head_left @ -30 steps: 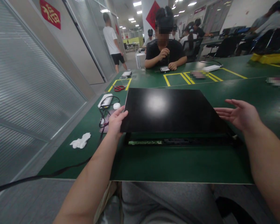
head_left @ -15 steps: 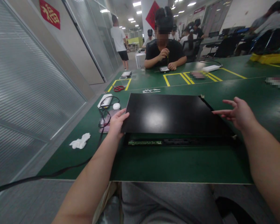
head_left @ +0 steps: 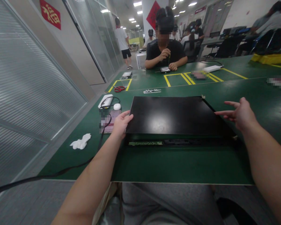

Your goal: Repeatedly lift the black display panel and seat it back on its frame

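Observation:
A large black flat panel (head_left: 173,115) lies nearly flat on the green table (head_left: 168,165), over a dark frame with a green circuit strip (head_left: 145,143) along its near edge. My left hand (head_left: 121,124) grips the panel's near left corner, thumb on top. My right hand (head_left: 239,114) hovers just off the panel's right edge, fingers stretched out and apart, holding nothing.
A black cable (head_left: 61,171) runs off the table's left side past a crumpled white tissue (head_left: 81,141). A white charger (head_left: 105,101) and red scissors (head_left: 119,89) lie further back. A seated person (head_left: 165,47) works at the far side. A glass partition wall stands at left.
The panel's far edge has come down from a tilted position to almost flat on the frame. My left hand lowered with it; my right hand stayed off the right edge.

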Action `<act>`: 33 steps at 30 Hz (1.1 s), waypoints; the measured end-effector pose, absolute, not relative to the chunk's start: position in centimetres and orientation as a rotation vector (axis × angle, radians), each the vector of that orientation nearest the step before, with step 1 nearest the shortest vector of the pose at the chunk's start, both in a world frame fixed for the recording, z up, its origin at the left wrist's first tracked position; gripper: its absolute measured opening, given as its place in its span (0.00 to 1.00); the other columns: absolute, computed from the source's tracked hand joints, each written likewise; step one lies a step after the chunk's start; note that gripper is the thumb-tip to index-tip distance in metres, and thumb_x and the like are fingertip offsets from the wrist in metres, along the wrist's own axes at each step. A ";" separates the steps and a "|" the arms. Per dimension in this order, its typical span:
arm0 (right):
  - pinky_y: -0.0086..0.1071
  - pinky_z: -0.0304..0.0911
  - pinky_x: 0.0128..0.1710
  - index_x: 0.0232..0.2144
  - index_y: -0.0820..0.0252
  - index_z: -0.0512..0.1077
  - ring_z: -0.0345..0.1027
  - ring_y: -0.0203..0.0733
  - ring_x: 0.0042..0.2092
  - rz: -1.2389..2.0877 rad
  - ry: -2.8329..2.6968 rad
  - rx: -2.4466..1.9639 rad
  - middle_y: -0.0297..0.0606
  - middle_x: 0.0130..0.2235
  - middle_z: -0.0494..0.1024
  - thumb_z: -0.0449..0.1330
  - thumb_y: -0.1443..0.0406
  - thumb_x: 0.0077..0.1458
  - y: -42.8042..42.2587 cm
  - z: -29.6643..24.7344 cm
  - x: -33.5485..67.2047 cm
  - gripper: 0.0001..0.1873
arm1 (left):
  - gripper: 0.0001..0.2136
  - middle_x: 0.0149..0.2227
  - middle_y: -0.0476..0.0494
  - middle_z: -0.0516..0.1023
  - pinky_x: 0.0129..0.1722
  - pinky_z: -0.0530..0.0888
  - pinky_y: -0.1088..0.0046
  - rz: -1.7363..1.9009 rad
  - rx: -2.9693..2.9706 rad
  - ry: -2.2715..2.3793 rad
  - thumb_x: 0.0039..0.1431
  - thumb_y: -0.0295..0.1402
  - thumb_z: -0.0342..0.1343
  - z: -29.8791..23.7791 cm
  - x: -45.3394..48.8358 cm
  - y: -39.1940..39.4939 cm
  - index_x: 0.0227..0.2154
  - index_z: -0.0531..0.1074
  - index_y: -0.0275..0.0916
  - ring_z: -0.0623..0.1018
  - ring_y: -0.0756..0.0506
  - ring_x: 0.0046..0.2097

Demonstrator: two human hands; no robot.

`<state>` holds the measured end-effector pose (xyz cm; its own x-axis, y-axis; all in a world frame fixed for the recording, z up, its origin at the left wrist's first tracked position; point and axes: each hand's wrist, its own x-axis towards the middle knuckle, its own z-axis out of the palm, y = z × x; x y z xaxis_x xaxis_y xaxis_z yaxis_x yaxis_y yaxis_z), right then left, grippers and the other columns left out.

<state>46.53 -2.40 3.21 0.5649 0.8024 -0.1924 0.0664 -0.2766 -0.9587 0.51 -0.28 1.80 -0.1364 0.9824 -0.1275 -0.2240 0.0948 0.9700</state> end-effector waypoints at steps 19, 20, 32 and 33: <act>0.40 0.60 0.34 0.55 0.58 0.73 0.66 0.44 0.28 0.462 -1.098 -2.066 0.44 0.28 0.80 0.34 0.40 0.60 -2.6 2.7 45.8 0.43 | 0.17 0.33 0.43 0.84 0.39 0.78 0.70 1.221 0.966 1.224 0.50 0.25 0.64 1.3 0.7 -0.1 0.45 0.74 0.33 0.82 0.46 0.34; 0.40 0.60 0.35 0.55 0.58 0.73 0.67 0.45 0.28 0.452 -1.117 -2.072 0.44 0.29 0.81 0.34 0.39 0.60 -2.6 2.6 45.9 0.43 | 0.17 0.33 0.43 0.84 0.39 0.78 0.70 1.218 0.967 1.220 0.50 0.25 0.64 1.2 0.7 -0.1 0.45 0.74 0.33 0.82 0.46 0.34; 0.39 0.58 0.36 0.48 0.55 0.77 0.67 0.44 0.29 0.390 -1.230 -2.189 0.41 0.30 0.82 0.37 0.46 0.63 -2.6 2.6 46.2 0.35 | 0.19 0.31 0.44 0.83 0.39 0.78 0.69 1.244 0.951 1.212 0.48 0.24 0.65 1.0 0.7 0.2 0.46 0.73 0.33 0.80 0.47 0.30; 0.39 0.58 0.36 0.48 0.56 0.78 0.67 0.44 0.29 0.390 -1.228 -2.194 0.41 0.31 0.82 0.38 0.47 0.63 -2.6 2.7 46.1 0.34 | 0.19 0.31 0.44 0.83 0.38 0.78 0.69 1.245 0.950 1.214 0.48 0.24 0.64 1.0 0.7 0.1 0.46 0.73 0.33 0.80 0.48 0.29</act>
